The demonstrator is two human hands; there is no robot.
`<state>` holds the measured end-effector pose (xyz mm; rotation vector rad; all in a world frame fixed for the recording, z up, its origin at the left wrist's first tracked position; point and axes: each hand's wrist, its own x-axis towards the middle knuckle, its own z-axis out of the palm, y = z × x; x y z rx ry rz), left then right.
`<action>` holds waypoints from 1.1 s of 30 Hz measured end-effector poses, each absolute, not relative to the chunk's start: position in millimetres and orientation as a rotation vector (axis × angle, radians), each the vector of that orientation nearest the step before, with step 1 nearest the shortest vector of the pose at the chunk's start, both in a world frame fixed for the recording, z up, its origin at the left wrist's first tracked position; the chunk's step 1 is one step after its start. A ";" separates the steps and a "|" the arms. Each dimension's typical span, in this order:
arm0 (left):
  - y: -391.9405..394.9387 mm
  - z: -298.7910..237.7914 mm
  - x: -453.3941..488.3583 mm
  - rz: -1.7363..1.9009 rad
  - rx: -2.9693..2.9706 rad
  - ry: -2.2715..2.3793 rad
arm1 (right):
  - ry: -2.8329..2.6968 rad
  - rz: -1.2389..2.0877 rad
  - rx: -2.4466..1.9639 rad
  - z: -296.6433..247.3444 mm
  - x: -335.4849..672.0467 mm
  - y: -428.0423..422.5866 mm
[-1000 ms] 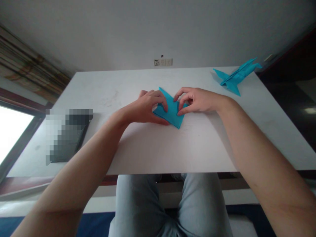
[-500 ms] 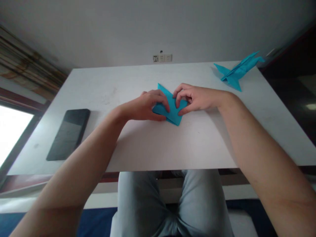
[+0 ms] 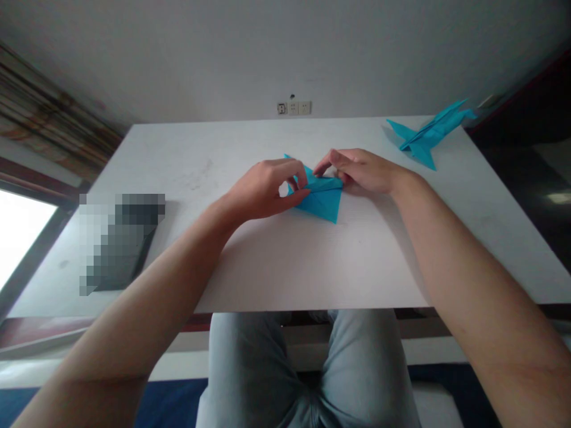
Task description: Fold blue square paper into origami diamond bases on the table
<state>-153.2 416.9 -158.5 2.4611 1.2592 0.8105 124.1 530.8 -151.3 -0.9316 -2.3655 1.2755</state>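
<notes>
A blue folded sheet of paper (image 3: 322, 204) lies on the white table between my hands, with a crease or layer edge running across it. My left hand (image 3: 274, 187) pinches the paper's left part between thumb and curled fingers. On the far right side of the paper, my right hand (image 3: 354, 169) has its fingers bent, with fingertips at the upper edge and the right corner. Part of that corner is hidden behind the right fingers, so the exact hold there is hard to see.
A blue origami bird (image 3: 428, 138) sits at the table's back right corner. On the left lies a dark phone-like slab (image 3: 129, 249), partly pixelated. The white table (image 3: 285, 267) meets a wall with sockets (image 3: 293, 108); its front edge is just above my legs.
The paper's near flap now shows a crosswise edge, and its near corner has shifted right. My left hand has moved slightly up the paper; my right thumb has lifted from its near side.
</notes>
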 end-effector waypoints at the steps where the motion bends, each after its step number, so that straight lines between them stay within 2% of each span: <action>1: 416.7 -158.4 -153.7 0.817 2.438 1.312 | -2.360 1.289 -0.943 -150.7 125.3 531.5; 8: 417.5 -158.1 -153.5 0.810 2.298 1.607 | -2.487 1.068 -0.911 -155.1 122.0 536.6; 15: 420.2 -163.0 -153.2 0.757 2.275 1.675 | -2.432 1.016 -0.867 -163.6 113.3 533.7; 22: 418.0 -161.1 -148.1 0.715 2.312 1.725 | -2.493 0.784 -0.813 -159.8 104.0 527.1; 33: 421.3 -175.3 -149.9 0.816 2.187 1.825 | -2.458 0.888 -0.919 -154.9 104.7 520.3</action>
